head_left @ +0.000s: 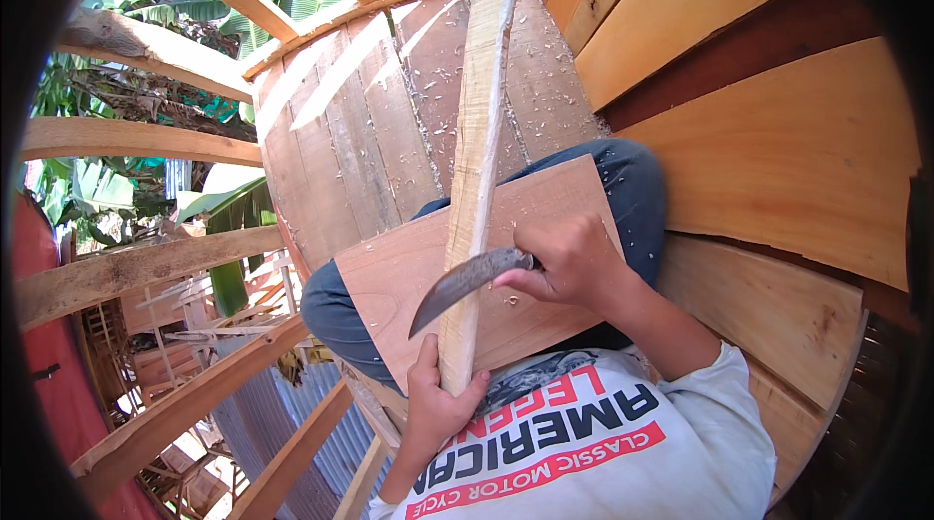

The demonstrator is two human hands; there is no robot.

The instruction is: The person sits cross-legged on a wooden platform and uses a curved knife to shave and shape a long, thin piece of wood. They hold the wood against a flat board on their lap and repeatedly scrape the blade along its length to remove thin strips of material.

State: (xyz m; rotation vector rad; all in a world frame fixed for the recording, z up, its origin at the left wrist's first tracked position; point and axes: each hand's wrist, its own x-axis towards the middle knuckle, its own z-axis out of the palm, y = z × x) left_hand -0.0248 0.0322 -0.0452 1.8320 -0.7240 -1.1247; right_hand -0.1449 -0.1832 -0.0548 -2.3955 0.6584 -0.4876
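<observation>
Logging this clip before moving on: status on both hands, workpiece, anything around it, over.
Left hand gripping wooden strip's near end. Right hand on curved knife, blade over strip. Board underneath, shavings on it.

We record a white shirt (623,466) with a short right sleeve (732,386) ending in a loose hem. Across its front we note a red band (533,473) with white lettering, a row of large black letters (540,442), a row of red letters (574,388) and, nearest the lap, a dark grey graphic (533,372). Creases run through the cloth. We find the trousers (637,184) dark blue, with pale flecks on the right leg. The left hand (443,405) and right hand (566,257) are bare, as is the right forearm (671,323).
</observation>
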